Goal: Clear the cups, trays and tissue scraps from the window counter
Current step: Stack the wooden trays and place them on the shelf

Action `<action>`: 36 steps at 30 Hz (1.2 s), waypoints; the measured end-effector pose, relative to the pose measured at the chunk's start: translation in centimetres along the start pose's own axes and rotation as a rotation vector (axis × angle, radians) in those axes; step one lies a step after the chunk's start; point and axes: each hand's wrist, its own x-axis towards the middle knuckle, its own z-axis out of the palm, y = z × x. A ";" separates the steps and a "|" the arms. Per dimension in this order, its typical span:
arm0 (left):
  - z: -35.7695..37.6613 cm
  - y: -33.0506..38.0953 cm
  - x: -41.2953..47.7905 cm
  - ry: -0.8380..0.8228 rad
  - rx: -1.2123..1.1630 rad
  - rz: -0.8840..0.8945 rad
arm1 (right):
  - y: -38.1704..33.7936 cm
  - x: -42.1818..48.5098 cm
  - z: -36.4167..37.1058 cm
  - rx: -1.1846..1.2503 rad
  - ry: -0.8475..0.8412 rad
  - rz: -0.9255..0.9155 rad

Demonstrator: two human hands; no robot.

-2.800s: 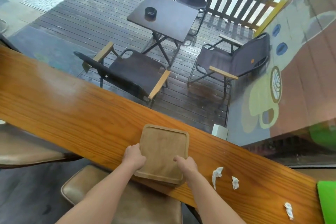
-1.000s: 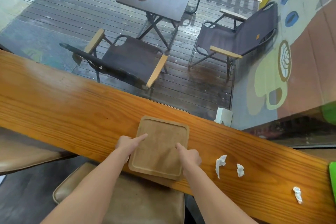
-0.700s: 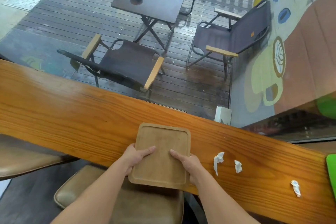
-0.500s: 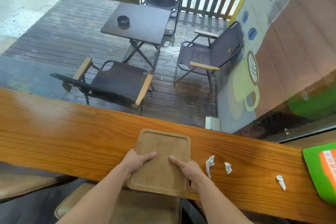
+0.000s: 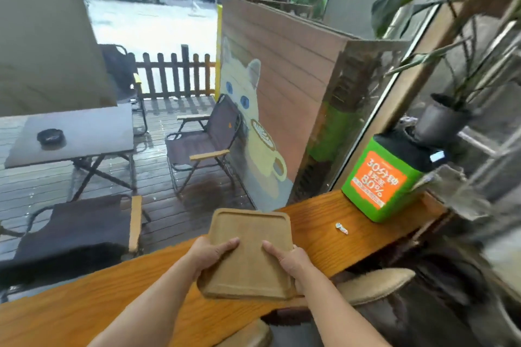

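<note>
Both hands grip wooden tray (image 5: pixel 249 251) over counter (image 5: pixel 318 222): left hand (image 5: pixel 210 255) at 9, right hand (image 5: pixel 290 260) at 3, thumbs on top. Tissue scrap (image 5: pixel 341 228) at 2.

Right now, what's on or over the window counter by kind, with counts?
Square brown wooden tray, held in both hands: 1
Crumpled white tissue scrap: 1
Green box with orange label: 1
Cups: 0 in view
Total: 3

Café: window counter (image 5: pixel 324 222), patio chairs (image 5: pixel 203 146), latte mural (image 5: pixel 253 132)
</note>
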 end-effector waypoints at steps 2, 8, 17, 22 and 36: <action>1.9 1.5 -0.6 -0.046 0.084 0.015 | 0.8 -1.6 -1.9 0.056 0.091 0.014; 9.7 5.8 -2.4 -0.174 0.267 0.117 | 4.3 -5.8 -9.2 0.294 0.282 0.014; 26.6 8.4 -8.5 -0.377 0.520 0.179 | 13.1 -12.2 -22.6 0.477 0.518 0.080; 38.4 7.9 -13.2 -0.437 0.622 0.264 | 19.3 -16.5 -31.8 0.515 0.598 0.118; 65.7 4.4 -25.7 -0.642 0.697 0.380 | 34.3 -27.4 -53.4 0.596 0.775 0.257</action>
